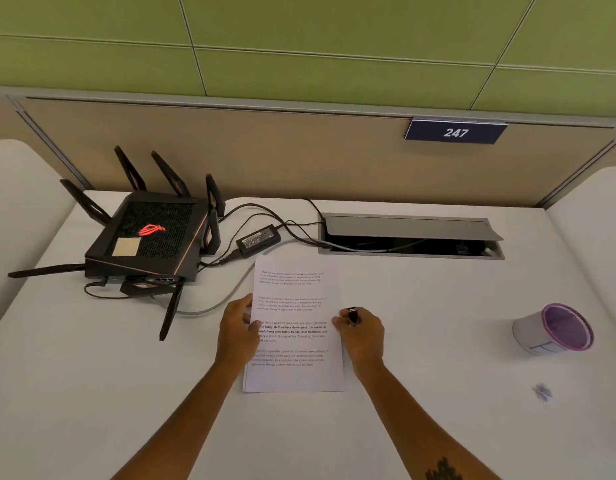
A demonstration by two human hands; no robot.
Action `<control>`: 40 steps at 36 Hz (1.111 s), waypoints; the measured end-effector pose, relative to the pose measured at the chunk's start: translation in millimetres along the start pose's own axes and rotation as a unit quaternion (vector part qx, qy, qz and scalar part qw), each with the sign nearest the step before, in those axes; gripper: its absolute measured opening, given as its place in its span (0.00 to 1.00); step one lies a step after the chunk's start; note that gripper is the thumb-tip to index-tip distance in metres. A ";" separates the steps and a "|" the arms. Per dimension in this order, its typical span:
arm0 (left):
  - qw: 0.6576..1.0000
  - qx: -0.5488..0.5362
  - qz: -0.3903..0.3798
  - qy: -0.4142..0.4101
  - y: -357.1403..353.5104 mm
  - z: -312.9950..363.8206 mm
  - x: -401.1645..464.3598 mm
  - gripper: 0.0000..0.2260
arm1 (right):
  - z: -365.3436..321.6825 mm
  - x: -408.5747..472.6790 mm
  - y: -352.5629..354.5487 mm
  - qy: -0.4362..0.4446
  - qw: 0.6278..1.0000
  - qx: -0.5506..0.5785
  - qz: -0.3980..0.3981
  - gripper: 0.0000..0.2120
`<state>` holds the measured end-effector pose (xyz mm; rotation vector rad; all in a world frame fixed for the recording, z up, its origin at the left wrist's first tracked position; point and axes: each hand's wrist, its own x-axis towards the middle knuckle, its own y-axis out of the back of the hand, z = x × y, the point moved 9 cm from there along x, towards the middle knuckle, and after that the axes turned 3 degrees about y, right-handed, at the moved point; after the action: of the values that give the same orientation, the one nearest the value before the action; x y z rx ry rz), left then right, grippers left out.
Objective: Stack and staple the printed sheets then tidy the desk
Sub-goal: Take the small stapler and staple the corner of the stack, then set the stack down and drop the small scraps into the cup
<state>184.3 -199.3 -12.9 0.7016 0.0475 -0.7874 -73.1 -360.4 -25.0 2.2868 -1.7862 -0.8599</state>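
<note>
Flat on the white bench (421,393) lie the white printed paper sheets (296,323) — left hand (238,329) pinches their 9 o'clock edge, right hand (363,336) at 3 o'clock grips a small black object (352,315).

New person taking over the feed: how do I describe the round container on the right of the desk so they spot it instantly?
Find the grey cable hatch sunk into the back of the white desk. Come forward and right, past the printed sheets, to a small pot standing alone. It is white with a purple rim, the only round thing there.
</note>
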 end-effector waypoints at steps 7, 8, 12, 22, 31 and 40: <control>1.000 0.023 -0.005 -0.015 -3.1 -2.9 5.1 0.24 | -0.3 3.1 1.4 0.013 0.999 -0.036 0.001 0.06; 0.999 0.027 -0.005 -0.017 -3.6 -2.8 5.3 0.24 | -0.4 3.6 2.0 0.014 0.999 -0.040 0.003 0.06; 0.999 0.039 -0.003 -0.019 -5.1 -1.9 5.4 0.24 | 1.2 4.4 2.7 0.014 0.999 -0.045 0.002 0.07; 0.998 0.053 0.004 -0.019 -2.8 -2.1 3.6 0.25 | 0.3 4.9 10.9 0.028 0.999 -0.032 -0.019 0.07; 0.996 0.066 0.007 -0.057 -5.7 -8.6 -15.9 0.26 | 0.5 22.7 53.2 0.064 0.995 -0.023 -0.067 0.15; 0.992 0.095 0.016 -0.081 -12.5 -10.9 -41.5 0.30 | -7.3 78.3 106.5 0.205 0.941 -0.254 -0.094 0.23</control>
<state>148.5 -172.6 -16.3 0.8129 -0.1876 -0.8223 -149.3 -466.2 -2.3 2.1038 -1.0399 -0.6953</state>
